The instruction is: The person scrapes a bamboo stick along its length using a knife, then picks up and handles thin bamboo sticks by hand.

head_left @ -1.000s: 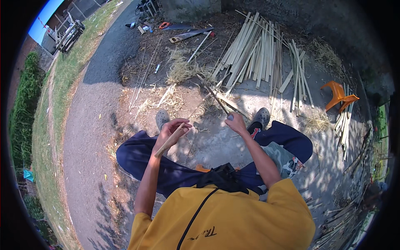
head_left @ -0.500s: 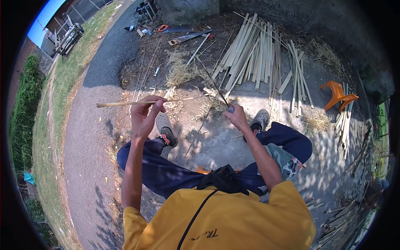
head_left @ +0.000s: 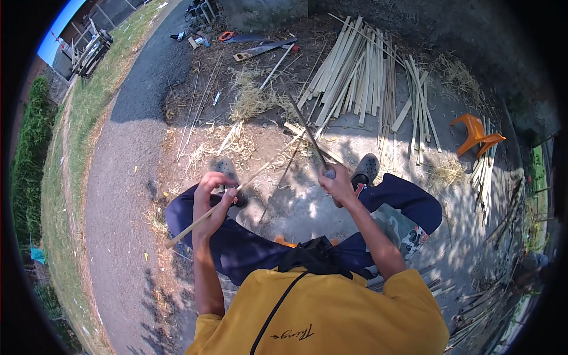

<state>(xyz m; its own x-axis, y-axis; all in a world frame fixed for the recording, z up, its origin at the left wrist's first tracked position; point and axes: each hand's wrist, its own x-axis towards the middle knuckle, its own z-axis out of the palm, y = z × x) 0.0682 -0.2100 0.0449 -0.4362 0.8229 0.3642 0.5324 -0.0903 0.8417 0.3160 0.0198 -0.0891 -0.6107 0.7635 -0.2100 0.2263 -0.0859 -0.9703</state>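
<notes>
My left hand (head_left: pixel 213 204) pinches a thin bamboo strip (head_left: pixel 260 170) between thumb and fingers. The strip slants from the lower left, past my palm, up toward the knife. My right hand (head_left: pixel 338 184) is wrapped round the handle of a long, dark-bladed knife (head_left: pixel 306 123), whose blade points away and leftward. In this view the strip's far end meets a pale piece of split wood (head_left: pixel 324 147) on the ground, just beside the blade; whether strip and blade touch I cannot tell. Both hands are above the ground between my spread knees.
Many pale bamboo slats (head_left: pixel 361 77) lie piled ahead. Curly shavings (head_left: pixel 251 97) cover the ground beside two handsaws (head_left: pixel 263 50). An orange plastic stool (head_left: pixel 476 137) stands at right, near more strips (head_left: pixel 485 177). A paved path (head_left: pixel 121 195) runs along the left.
My left hand has drawn back toward me, and the strip has swung from nearly level to a steep slant, its near end lower. My right hand with the knife has shifted only slightly.
</notes>
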